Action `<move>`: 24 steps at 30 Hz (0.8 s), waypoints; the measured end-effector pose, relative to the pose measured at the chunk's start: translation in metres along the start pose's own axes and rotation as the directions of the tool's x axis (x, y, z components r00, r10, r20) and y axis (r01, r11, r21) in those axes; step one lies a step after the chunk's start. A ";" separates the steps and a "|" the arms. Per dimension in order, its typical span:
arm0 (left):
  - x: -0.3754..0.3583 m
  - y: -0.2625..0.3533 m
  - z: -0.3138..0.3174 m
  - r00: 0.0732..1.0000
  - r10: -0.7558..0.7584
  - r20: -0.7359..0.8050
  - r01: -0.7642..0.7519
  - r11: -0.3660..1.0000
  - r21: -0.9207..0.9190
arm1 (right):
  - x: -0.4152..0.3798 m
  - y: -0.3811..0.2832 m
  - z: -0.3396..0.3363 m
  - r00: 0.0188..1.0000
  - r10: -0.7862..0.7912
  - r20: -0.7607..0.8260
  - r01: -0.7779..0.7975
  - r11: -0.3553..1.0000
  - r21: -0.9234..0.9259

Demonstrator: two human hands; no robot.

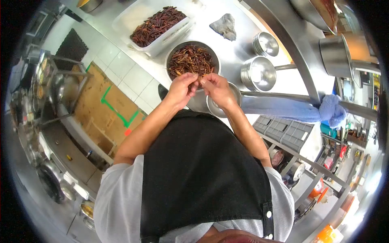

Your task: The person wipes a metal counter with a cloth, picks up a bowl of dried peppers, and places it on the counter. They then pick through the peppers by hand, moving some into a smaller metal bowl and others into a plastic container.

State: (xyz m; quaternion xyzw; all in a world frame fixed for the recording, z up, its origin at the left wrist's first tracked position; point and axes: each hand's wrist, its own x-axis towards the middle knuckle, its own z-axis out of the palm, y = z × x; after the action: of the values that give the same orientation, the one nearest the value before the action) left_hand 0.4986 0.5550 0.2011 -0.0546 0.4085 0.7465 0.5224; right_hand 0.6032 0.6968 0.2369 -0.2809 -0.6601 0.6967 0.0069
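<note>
Both hands meet over the near rim of a steel bowl filled with dried red chilies. My left hand is closed, its thumb and index finger pinching at a dried chili, mostly hidden by the fingertips. My right hand pinches close beside it, fingertips nearly touching the left ones, on the same small chili. Directly under the right hand sits another round steel bowl, partly covered by the hand and forearm. Behind the chili bowl stands a clear plastic tub heaped with more dried chilies.
A crumpled grey cloth lies on the steel table. Stacked steel bowls and smaller ones stand to the right. A blue cloth is tied along a metal rail. Grey crates sit below at right.
</note>
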 end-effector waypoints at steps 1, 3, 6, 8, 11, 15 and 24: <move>-0.002 -0.003 0.003 1.000 -0.019 0.001 0.019 0.999 -0.044 | -0.001 0.010 -0.002 1.000 0.012 0.021 -0.014 0.995 0.095; -0.006 -0.007 0.009 0.999 -0.048 0.001 0.048 0.990 -0.134 | -0.005 0.018 -0.005 0.998 0.020 0.059 -0.033 0.972 0.235; -0.004 -0.014 0.004 0.996 -0.087 0.036 0.090 0.990 -0.104 | -0.019 0.023 -0.010 0.997 -0.007 0.077 -0.021 0.936 0.352; -0.004 -0.018 -0.005 0.980 -0.198 0.020 0.199 0.979 -0.041 | -0.027 0.025 -0.012 0.997 -0.052 0.062 0.023 0.914 0.405; -0.015 -0.020 -0.003 0.974 -0.225 0.023 0.224 0.974 0.032 | -0.036 0.020 -0.022 0.997 0.050 0.051 -0.060 0.975 0.214; -0.029 -0.008 0.015 0.988 -0.129 0.083 0.103 0.959 0.263 | -0.037 0.052 -0.025 0.999 0.012 0.034 -0.007 0.989 -0.148; -0.016 -0.028 0.010 0.968 -0.224 0.110 0.190 0.946 0.261 | -0.058 0.055 -0.023 0.999 -0.042 -0.030 0.041 0.999 -0.014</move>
State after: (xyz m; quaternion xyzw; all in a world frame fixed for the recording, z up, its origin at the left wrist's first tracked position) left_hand 0.5323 0.5531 0.2010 0.0204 0.4537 0.6322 0.6277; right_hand 0.6807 0.6886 0.2086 -0.2778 -0.6702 0.6876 0.0295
